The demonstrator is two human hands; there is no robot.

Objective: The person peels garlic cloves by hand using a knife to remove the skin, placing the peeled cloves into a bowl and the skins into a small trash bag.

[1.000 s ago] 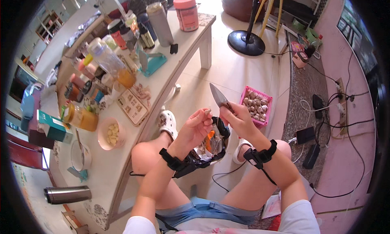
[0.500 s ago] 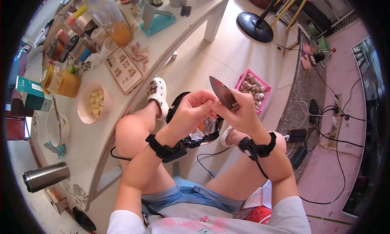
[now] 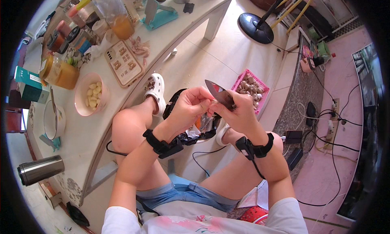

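Observation:
My right hand [image 3: 242, 113] is closed around a small kitchen knife [image 3: 219, 94], its dark blade pointing up and to the left. The fingertips of my left hand [image 3: 187, 108] pinch a small pale garlic clove [image 3: 212, 103], mostly hidden between the two hands. My right thumb presses against it too, so the hands meet there. Below them is a bin lined with a black bag [image 3: 174, 105], holding scraps. To the left, a pale pink bowl [image 3: 78, 99] on the table holds several peeled cloves [image 3: 94, 94].
Garlic bulbs [image 3: 250, 87] fill a pink basket [image 3: 264, 99] on the floor. A phone in a patterned case [image 3: 124, 65], jars [image 3: 61, 72], a white pot [image 3: 61, 122] and a steel tumbler [image 3: 42, 170] stand on the table [image 3: 95, 146]. Cables [image 3: 321, 140] run along the right.
The view has shifted slightly. The knife blade sits a little lower and closer to my left fingers; both hands keep their grips.

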